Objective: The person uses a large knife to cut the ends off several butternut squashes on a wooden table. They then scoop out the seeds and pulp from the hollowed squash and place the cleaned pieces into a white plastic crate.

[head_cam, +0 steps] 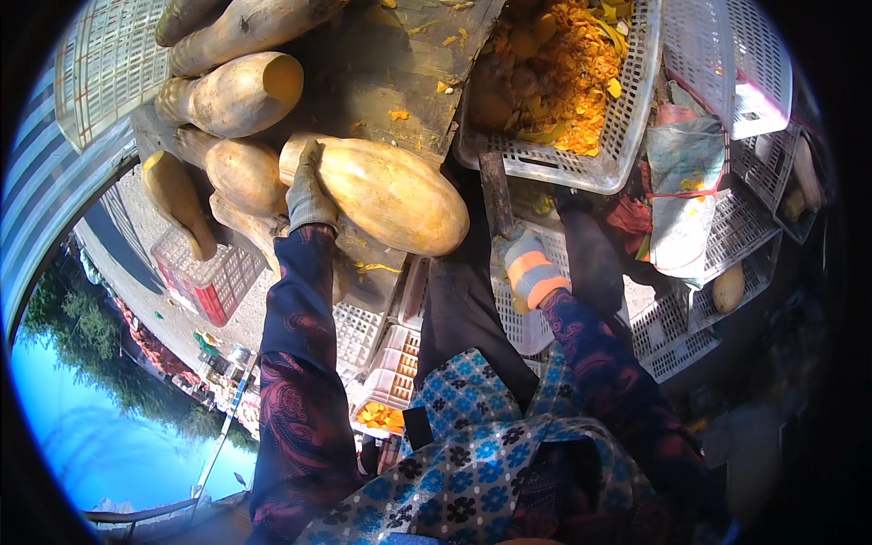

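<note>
My left hand [310,194], in a grey work glove, lies over the narrower end of a large tan squash [392,194] on the wooden board [381,75]. My right hand [528,266], in a grey glove with orange bands, is closed round the lower end of a dark wooden handle [495,194]. The handle's upper end is hidden at the rim of a plastic crate [579,174] that holds orange pulp and peelings [579,82]. Left of my left hand lie more squashes, among them one with a cut orange end [235,95].
A cut squash [178,204] hangs over the board's left edge, above a red and white crate [208,272]. A mesh crate [112,68] stands at the upper left. On the right are stacked crates [739,225] and a tied woven sack [683,197]. My legs are beneath the board's near edge.
</note>
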`<action>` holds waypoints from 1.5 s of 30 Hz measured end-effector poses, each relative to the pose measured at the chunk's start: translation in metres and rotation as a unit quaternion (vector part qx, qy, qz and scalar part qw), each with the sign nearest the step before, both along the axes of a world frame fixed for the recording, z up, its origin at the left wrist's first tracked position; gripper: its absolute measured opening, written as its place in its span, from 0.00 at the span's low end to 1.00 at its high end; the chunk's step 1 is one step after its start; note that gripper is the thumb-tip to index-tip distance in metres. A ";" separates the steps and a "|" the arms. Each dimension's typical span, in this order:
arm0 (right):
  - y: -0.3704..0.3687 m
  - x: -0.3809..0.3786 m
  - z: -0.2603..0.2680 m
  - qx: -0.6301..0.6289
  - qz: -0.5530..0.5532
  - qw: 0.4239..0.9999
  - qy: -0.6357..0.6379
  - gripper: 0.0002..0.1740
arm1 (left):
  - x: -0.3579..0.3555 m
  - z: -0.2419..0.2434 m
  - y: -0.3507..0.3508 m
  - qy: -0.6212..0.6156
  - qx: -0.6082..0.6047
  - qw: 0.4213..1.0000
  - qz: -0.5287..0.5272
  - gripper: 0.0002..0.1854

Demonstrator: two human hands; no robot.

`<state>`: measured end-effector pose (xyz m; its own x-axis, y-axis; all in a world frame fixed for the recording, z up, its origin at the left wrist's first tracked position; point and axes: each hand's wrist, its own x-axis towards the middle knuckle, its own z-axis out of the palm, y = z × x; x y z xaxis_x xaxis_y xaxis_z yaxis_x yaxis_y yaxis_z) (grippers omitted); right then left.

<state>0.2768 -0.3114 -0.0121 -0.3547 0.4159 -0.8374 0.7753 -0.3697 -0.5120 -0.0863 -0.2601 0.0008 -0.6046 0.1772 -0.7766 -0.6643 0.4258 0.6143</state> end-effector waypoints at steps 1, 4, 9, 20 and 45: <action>0.000 -0.006 0.007 -0.025 -0.023 0.999 0.010 0.11 | 0.011 0.023 0.006 -0.018 -0.019 0.999 0.024 0.28; 0.032 -0.050 0.034 -0.303 -0.401 0.860 -0.084 0.06 | 0.021 0.026 -0.018 -0.083 -0.031 0.994 0.064 0.37; 0.084 -0.084 0.052 -0.221 -0.446 0.867 -0.006 0.03 | 0.040 0.036 -0.057 -0.162 -0.091 0.978 0.094 0.42; 0.133 -0.088 0.006 0.121 -0.040 0.990 -0.055 0.19 | 0.114 0.084 -0.023 0.581 -0.045 0.691 -0.428 0.38; 0.145 -0.108 0.096 0.163 0.169 0.949 -0.209 0.14 | 0.100 0.038 0.007 0.533 -0.195 0.592 -0.572 0.47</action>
<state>0.1687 -0.1666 0.0836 -0.1790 0.5990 -0.7805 0.9822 0.0626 -0.1773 0.0137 -0.2533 0.0386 -0.4456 0.8771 -0.1795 0.8727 0.4703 0.1313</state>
